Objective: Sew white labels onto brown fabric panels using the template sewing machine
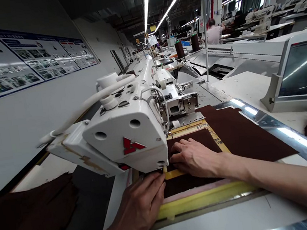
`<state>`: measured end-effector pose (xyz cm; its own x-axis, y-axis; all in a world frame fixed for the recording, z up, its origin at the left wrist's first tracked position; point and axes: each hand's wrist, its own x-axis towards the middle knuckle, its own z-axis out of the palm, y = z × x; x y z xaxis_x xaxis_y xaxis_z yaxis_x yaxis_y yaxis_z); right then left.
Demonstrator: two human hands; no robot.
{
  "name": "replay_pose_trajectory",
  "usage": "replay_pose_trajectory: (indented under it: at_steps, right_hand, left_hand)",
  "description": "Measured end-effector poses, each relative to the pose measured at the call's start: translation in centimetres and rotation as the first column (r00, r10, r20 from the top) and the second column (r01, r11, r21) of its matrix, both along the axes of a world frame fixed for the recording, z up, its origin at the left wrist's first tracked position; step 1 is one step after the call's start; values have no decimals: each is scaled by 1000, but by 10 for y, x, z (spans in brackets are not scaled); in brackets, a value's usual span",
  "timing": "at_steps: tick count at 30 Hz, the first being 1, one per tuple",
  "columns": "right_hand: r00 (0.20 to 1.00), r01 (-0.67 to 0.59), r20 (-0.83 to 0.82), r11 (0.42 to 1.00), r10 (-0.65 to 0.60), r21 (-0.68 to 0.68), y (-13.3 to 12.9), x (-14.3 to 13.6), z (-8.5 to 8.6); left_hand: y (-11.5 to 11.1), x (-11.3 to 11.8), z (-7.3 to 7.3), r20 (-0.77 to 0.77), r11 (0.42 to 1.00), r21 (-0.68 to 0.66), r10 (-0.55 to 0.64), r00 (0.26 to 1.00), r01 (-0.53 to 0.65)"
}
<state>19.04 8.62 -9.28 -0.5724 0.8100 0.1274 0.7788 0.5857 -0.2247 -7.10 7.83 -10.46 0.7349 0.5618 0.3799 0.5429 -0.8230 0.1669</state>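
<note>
Beneath the head of a white sewing machine lies a flat template with yellow edges, and dark brown fabric shows inside it. My left hand rests at the template's left side, close to the machine head, fingers extended and lying together on it. My right hand presses on the brown fabric beside a yellow strip, its fingers bent and their tips partly hidden near the machine. Whether those fingers pinch anything is not visible. Handwriting marks the template's far corner.
More brown fabric extends right of the template. A screen stands at the right. Dark cloth hangs at the lower left. Brown thread cones and a metal pole stand behind. Farther back, a person sits.
</note>
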Motion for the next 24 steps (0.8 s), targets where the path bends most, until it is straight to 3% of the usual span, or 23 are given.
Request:
replay_pose_trajectory:
  at_steps: [3, 10, 16, 24]
  right_hand:
    - [999, -36, -25, 999, 36, -5, 1, 2, 0]
    - [993, -102, -55, 995, 102, -2, 2, 7, 0]
    - [990, -119, -75, 992, 122, 46, 1, 6, -6]
    - [989, -141, -48, 988, 144, 56, 1, 7, -7]
  left_hand:
    - [-1, 3, -5, -104, 999, 5, 54, 993, -54]
    - [8, 3, -7, -228, 980, -185, 36, 973, -79]
    - [14, 11, -5, -185, 987, -160, 6, 983, -36]
    - [18, 10, -1, -185, 968, -248, -8, 983, -39]
